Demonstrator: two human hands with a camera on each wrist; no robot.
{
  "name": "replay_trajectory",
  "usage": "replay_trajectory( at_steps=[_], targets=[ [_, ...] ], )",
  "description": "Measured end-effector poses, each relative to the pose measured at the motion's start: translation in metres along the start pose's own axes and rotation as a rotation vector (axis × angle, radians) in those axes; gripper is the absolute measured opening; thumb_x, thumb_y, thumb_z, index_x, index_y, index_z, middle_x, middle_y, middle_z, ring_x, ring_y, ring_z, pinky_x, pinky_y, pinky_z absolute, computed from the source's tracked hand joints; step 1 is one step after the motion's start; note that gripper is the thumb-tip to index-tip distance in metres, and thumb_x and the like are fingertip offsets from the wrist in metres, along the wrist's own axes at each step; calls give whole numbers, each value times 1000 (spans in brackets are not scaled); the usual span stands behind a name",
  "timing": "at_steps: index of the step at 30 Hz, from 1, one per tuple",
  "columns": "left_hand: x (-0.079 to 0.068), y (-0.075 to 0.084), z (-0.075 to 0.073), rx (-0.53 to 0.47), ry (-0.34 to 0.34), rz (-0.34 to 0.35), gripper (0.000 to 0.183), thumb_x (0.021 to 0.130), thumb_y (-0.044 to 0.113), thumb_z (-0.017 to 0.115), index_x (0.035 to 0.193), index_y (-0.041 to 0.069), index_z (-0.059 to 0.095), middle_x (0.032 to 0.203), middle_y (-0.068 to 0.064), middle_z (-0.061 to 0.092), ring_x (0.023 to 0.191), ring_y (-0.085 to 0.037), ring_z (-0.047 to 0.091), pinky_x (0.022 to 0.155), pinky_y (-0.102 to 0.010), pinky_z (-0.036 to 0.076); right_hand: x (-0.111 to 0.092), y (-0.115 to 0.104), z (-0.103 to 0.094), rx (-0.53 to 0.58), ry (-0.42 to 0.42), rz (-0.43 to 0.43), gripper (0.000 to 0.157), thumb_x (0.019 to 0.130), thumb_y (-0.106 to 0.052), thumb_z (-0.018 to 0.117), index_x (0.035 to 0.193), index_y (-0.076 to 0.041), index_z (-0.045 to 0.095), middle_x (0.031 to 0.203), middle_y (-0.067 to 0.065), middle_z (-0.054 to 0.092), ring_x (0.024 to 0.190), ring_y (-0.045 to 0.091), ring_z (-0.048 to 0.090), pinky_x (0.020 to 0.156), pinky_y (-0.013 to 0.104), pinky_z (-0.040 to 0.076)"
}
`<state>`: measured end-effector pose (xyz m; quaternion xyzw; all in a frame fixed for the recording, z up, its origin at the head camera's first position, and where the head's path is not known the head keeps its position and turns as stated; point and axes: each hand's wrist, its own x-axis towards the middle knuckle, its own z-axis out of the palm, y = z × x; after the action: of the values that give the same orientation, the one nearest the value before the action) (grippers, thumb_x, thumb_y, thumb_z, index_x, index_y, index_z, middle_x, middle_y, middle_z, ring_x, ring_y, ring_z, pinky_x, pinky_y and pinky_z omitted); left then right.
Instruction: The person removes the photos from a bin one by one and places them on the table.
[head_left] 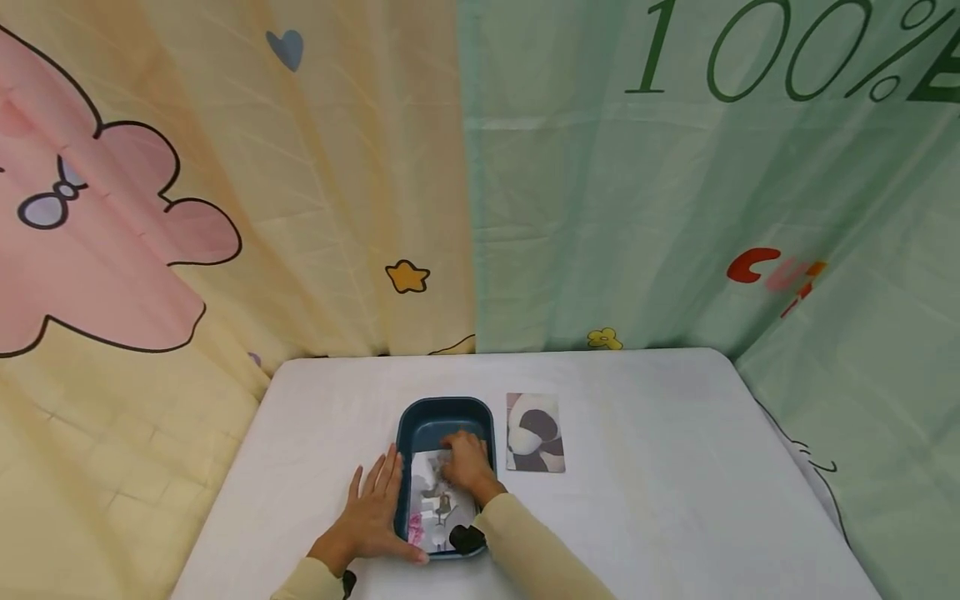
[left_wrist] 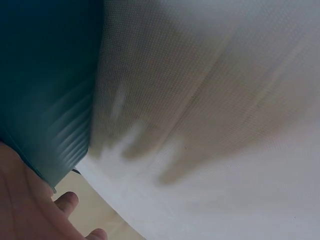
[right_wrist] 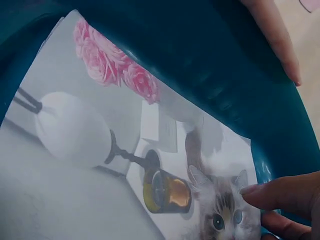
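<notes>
A dark teal tray (head_left: 442, 408) with raised walls stands on the table. Inside its near part lies a printed picture sheet (head_left: 431, 500), showing a cat, a glass, a lamp and pink roses (right_wrist: 102, 60). My left hand (head_left: 371, 512) lies along the tray's left wall with its fingers straight, the thumb at the near left corner. In the left wrist view, part of that hand (left_wrist: 30, 205) touches the ribbed wall. My right hand (head_left: 468, 467) reaches into the tray. Its thumb (right_wrist: 265, 192) lies over the sheet's edge by the cat, fingers curled beneath, pinching there.
A second picture card (head_left: 536, 433) with rounded dark and pale shapes lies on the white table (head_left: 660, 483), right of the tray. Patterned curtains (head_left: 360, 183) hang behind the table and along both sides. A dark wrist device (head_left: 467, 539) sits at the right cuff.
</notes>
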<state>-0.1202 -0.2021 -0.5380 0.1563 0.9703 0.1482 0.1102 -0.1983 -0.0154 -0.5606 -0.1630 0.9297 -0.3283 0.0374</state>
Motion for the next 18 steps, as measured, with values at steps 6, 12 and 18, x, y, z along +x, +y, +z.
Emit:
replay_trajectory(
  at_steps=[6,12,18],
  targets=[
    [0,1,0,9,2,-4,150,45,85,71,150,-7,16,159,-23,7,144,-42,13,110,-66,3,-4,-1,3,-13,26,-7,27,78,-9,73,105,-6,72,98,5,64,97,25,54,87,42,37],
    [0,0,1,13,-7,0,150,46,85,70,150,-7,14,159,-23,5,144,-42,11,110,-66,2,-4,-1,-1,98,38,-54,26,81,-6,73,106,-4,71,96,5,64,94,21,59,88,35,44],
    [-1,1,0,10,-7,0,150,46,86,69,150,-7,14,159,-23,5,144,-42,12,110,-67,3,-4,-4,-12,241,0,-75,25,83,-5,72,108,-2,71,107,10,69,103,24,63,87,35,52]
  ],
)
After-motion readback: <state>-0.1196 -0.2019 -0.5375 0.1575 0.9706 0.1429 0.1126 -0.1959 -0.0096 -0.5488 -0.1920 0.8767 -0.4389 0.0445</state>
